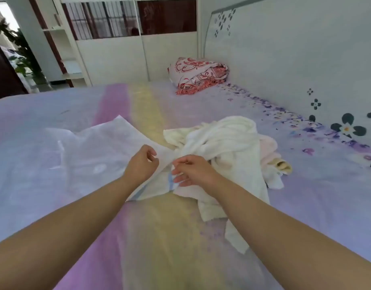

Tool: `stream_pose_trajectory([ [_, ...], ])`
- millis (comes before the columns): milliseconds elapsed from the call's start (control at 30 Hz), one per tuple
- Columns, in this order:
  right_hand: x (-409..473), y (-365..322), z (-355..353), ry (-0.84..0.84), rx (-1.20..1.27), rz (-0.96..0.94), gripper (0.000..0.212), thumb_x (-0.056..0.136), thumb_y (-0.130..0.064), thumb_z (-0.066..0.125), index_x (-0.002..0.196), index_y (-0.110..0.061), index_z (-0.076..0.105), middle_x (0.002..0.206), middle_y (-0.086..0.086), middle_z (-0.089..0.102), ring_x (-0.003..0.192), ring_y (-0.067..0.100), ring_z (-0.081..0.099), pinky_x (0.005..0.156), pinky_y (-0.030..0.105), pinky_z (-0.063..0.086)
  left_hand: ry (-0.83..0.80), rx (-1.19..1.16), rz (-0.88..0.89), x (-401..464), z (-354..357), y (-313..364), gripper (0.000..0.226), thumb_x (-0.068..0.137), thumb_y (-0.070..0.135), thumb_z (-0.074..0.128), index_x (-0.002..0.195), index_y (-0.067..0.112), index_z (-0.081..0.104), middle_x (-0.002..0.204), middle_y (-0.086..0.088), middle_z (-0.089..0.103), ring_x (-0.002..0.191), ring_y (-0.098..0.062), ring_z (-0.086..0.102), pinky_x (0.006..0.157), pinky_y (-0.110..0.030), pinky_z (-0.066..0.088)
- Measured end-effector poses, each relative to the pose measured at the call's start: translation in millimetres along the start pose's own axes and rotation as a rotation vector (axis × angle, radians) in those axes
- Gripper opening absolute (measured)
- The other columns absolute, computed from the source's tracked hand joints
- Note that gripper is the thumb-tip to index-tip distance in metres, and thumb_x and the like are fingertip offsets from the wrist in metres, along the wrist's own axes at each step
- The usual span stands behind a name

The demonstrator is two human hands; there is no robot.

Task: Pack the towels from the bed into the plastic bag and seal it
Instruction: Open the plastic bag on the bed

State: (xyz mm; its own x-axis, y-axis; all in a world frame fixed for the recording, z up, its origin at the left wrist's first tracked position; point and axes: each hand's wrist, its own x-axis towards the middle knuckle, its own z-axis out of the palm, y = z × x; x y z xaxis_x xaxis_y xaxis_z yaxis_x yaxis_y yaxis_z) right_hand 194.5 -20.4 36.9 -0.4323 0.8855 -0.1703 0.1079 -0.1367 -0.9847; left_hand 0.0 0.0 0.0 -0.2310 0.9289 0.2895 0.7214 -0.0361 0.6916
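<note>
A clear plastic bag lies flat on the bed, left of centre, with its open end towards the middle. A loose heap of white towels lies just right of it, with a pale pink and yellow towel at the heap's right side. My left hand pinches the bag's edge near its blue zip strip. My right hand is close beside it, fingers curled on the same bag edge where it meets the towels. Whether any towel is inside the bag cannot be seen.
The bed has a lilac, pink and yellow sheet. A folded red-and-white patterned blanket sits at the far end by the headboard. White wardrobe doors stand beyond the bed.
</note>
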Motion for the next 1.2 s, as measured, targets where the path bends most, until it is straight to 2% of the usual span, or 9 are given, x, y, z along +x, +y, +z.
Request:
stream_pose_trajectory([
  [67, -14.1, 5.6, 19.6, 0.036, 0.009, 0.017, 0.006, 0.090, -0.011, 0.055, 0.095, -0.012, 0.060, 0.086, 0.008, 0.067, 0.066, 0.018, 0.066, 0.060, 0.026, 0.055, -0.090, 0.264, 0.007, -17.1, -15.8, -13.4, 0.011, 0.088, 0.018, 0.061, 0.099, 0.016, 0.059, 0.100, -0.005, 0.065, 0.093, -0.025, 0.060, 0.078, -0.032, 0.045],
  [200, -28.4, 27.7, 57.1, 0.083, 0.057, 0.085, 0.016, 0.094, -0.015, 0.052, 0.107, -0.006, 0.056, 0.086, 0.007, 0.066, 0.068, 0.018, 0.065, 0.064, 0.028, 0.056, -0.272, 0.587, -0.047, -48.7, -37.4, -45.1, 0.040, 0.093, 0.040, 0.058, 0.128, 0.020, 0.056, 0.132, -0.009, 0.056, 0.119, -0.032, 0.052, 0.098, -0.042, 0.045],
  [367, -23.0, 48.6, 99.4, 0.105, 0.105, 0.182, 0.023, 0.095, -0.015, 0.052, 0.113, 0.000, 0.054, 0.083, 0.009, 0.063, 0.069, 0.021, 0.064, 0.070, 0.032, 0.055, -0.341, 0.696, -0.002, -74.2, -55.1, -68.5, 0.036, 0.095, 0.039, 0.052, 0.125, 0.020, 0.058, 0.127, -0.006, 0.060, 0.114, -0.029, 0.058, 0.089, -0.036, 0.049],
  [467, -13.4, 57.6, 122.8, 0.153, 0.123, 0.235, 0.030, 0.095, -0.021, 0.055, 0.114, 0.002, 0.054, 0.089, 0.014, 0.063, 0.068, 0.023, 0.064, 0.075, 0.036, 0.055, -0.285, 0.655, 0.024, -85.3, -62.5, -75.7, 0.019, 0.093, 0.026, 0.049, 0.093, 0.018, 0.066, 0.107, -0.008, 0.069, 0.099, -0.031, 0.063, 0.070, -0.030, 0.044],
  [533, -6.0, 61.8, 136.1, 0.203, 0.123, 0.267, 0.029, 0.093, -0.026, 0.057, 0.107, -0.001, 0.056, 0.094, 0.016, 0.064, 0.067, 0.022, 0.065, 0.072, 0.035, 0.056, -0.255, 0.636, 0.035, -94.6, -66.0, -75.4, 0.021, 0.094, 0.025, 0.048, 0.082, 0.018, 0.065, 0.097, -0.009, 0.069, 0.092, -0.032, 0.064, 0.064, -0.029, 0.038],
  [633, -0.1, 69.2, 148.7, 0.228, 0.129, 0.304, 0.025, 0.091, -0.025, 0.061, 0.103, -0.003, 0.064, 0.089, 0.012, 0.067, 0.063, 0.016, 0.064, 0.062, 0.027, 0.055, -0.216, 0.618, 0.087, -112.5, -63.5, -73.9, 0.025, 0.095, 0.033, 0.050, 0.084, 0.019, 0.066, 0.093, -0.005, 0.069, 0.092, -0.029, 0.064, 0.063, -0.029, 0.036],
  [833, -6.9, 95.4, 144.2, 0.216, 0.269, 0.264, 0.011, 0.090, -0.010, 0.059, 0.096, -0.001, 0.063, 0.078, 0.011, 0.068, 0.072, 0.018, 0.066, 0.080, 0.031, 0.055, -0.185, 0.480, 0.072, -137.3, -46.7, -81.4, 0.025, 0.092, 0.041, 0.054, 0.097, 0.024, 0.072, 0.102, 0.003, 0.070, 0.097, -0.022, 0.063, 0.075, -0.033, 0.050],
  [1000, -10.4, 97.8, 140.4, 0.168, 0.286, 0.250, 0.005, 0.087, -0.005, 0.061, 0.089, -0.003, 0.065, 0.074, 0.010, 0.066, 0.069, 0.017, 0.066, 0.068, 0.024, 0.057, -0.182, 0.301, -0.021, -135.9, -41.5, -74.6, 0.019, 0.087, 0.035, 0.064, 0.101, 0.025, 0.072, 0.114, 0.003, 0.069, 0.108, -0.022, 0.062, 0.081, -0.030, 0.047],
  [1200, -13.4, 106.6, 136.8, 0.102, 0.295, 0.158, 0.007, 0.086, -0.013, 0.065, 0.080, -0.010, 0.068, 0.086, 0.008, 0.071, 0.084, 0.017, 0.068, 0.088, 0.031, 0.054, -0.286, 0.031, -0.094, -134.5, -48.2, -70.1, 0.019, 0.091, 0.031, 0.064, 0.102, 0.026, 0.078, 0.099, 0.005, 0.077, 0.092, -0.009, 0.069, 0.078, -0.023, 0.050],
])
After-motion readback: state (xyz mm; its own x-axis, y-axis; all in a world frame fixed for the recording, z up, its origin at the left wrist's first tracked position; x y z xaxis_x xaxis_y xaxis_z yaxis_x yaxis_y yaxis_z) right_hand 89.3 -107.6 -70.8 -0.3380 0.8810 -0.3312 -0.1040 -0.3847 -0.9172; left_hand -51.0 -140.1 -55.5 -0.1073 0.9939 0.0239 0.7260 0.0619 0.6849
